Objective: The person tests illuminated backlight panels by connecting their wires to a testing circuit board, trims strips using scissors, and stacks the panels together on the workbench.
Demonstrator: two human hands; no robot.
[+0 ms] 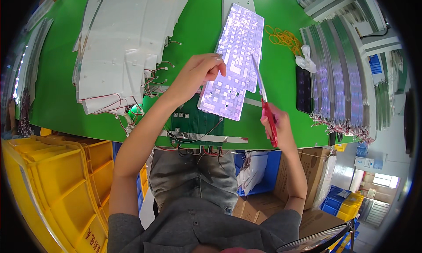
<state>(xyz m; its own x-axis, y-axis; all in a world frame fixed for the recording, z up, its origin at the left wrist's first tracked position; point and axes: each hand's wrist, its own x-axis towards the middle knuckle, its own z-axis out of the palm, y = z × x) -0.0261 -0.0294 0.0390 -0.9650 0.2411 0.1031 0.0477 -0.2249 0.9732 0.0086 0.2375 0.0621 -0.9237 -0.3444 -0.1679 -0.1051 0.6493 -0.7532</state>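
Note:
A keyboard backlight panel (239, 55) glows white-violet on the green tabletop, slanting away from me, with rows of small square marks. My left hand (204, 70) is at its left edge, fingers curled in; whatever they may pinch is too small to make out. My right hand (278, 123) is closed round a red-handled tool (269, 121). Its long, slim metal tip points away from me and reaches over the panel's right side. Close to the panel's lower end lies a green circuit board (184, 123) with wires along its near edge, partly hidden by my left forearm.
White sheets (114, 46) with thin wire leads are stacked at left. Yellow rubber bands (281, 37), crumpled white tissue (306, 59) and a dark phone-like slab (303, 90) lie at right, beside stacked strips (338, 72) with wires. Yellow crates (57, 182) stand below the table at left.

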